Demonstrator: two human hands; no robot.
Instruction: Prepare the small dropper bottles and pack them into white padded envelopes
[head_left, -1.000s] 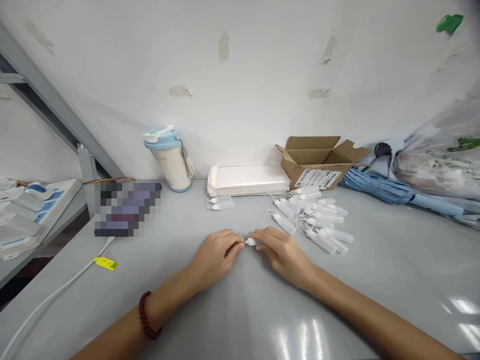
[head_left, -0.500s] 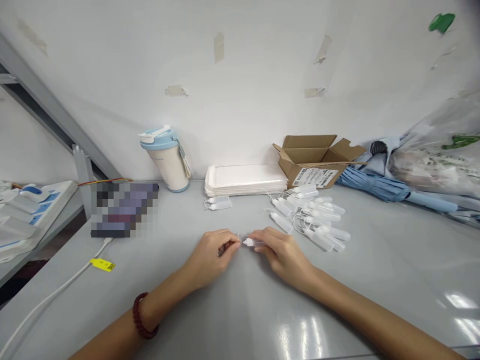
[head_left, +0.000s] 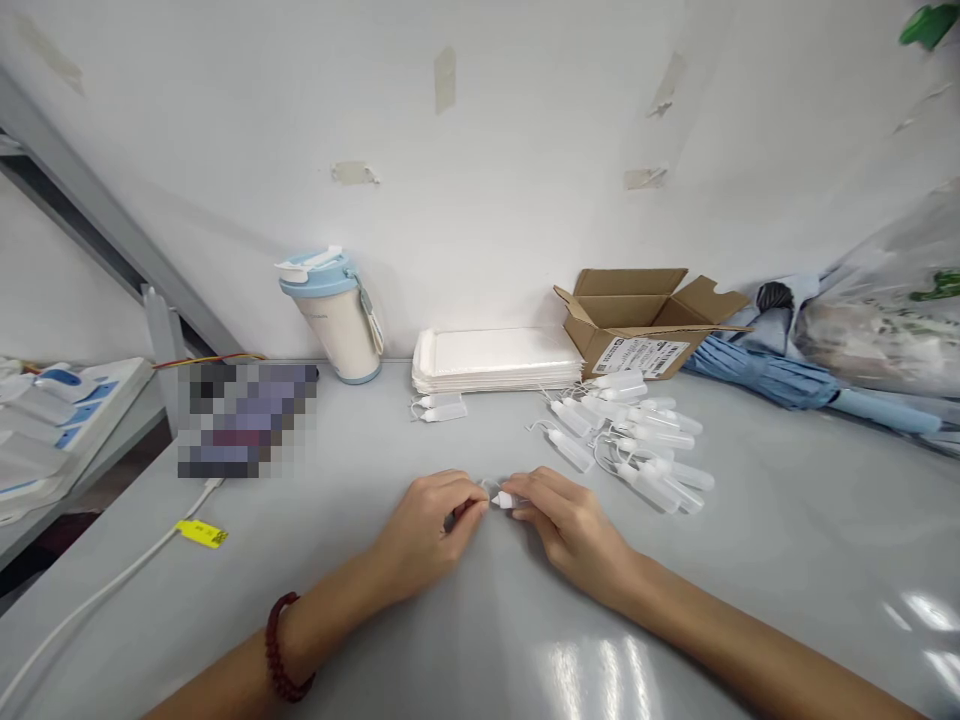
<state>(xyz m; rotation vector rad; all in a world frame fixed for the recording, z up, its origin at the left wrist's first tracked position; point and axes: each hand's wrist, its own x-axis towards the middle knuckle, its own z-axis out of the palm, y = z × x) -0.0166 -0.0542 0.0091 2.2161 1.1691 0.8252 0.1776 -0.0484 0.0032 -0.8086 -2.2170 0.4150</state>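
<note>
My right hand (head_left: 559,520) grips a small translucent dropper bottle (head_left: 504,499) lying sideways, its white pointed nozzle turned left. Fingers cover most of the bottle's body. From its neck a thin, clear-white tether (head_left: 487,485) curves over to the pinched thumb and forefinger of my left hand (head_left: 435,525). Whatever small piece sits at the tether's end is hidden by those fingertips. Beyond my right hand lies a loose pile of similar dropper bottles (head_left: 652,440), with tethers looping from their necks. Two more bottles (head_left: 444,411) rest side by side further back on the left.
White padded envelopes (head_left: 499,362) are stacked against the wall, beside an open cardboard box (head_left: 637,352). A blue folded umbrella (head_left: 772,372) and a plastic bag (head_left: 885,320) lie right. At left stand a tumbler (head_left: 334,325), a blurred-out device (head_left: 247,420) and its white cable (head_left: 112,590).
My two hands have come closer together, the nozzle now nearly meeting my left fingertips. The camera view has shifted slightly, and the bottle piles lie as before.
</note>
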